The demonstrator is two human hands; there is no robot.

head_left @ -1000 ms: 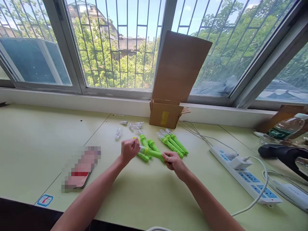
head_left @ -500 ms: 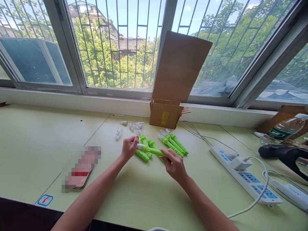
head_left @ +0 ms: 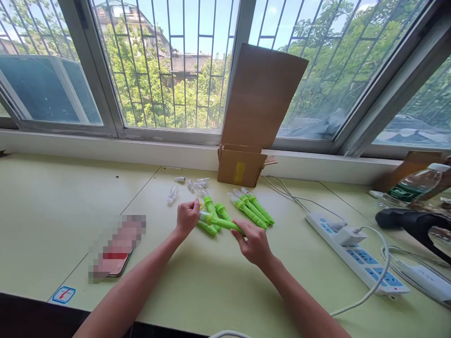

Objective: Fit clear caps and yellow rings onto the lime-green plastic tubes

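A green pen-like tube (head_left: 221, 223) with a clear cap end is held between both hands above the pale green table (head_left: 218, 281). My left hand (head_left: 186, 217) pinches the clear cap end. My right hand (head_left: 252, 242) grips the green body's other end. Under and behind the held tube lie more green tubes (head_left: 211, 206). Three capped green tubes (head_left: 252, 208) lie side by side to the right. Several small clear caps (head_left: 192, 185) are scattered behind them.
A small open cardboard box (head_left: 240, 165) stands at the windowsill with a cardboard sheet (head_left: 262, 94) behind it. A phone (head_left: 116, 249) lies at left. A power strip (head_left: 355, 256) with cables, a black tool (head_left: 412, 225) and a water bottle (head_left: 410, 188) are at right.
The hands stay on the same green tube; the right hand has turned from palm-side grip to fingers over the tube, and the tube has risen slightly towards the pile.
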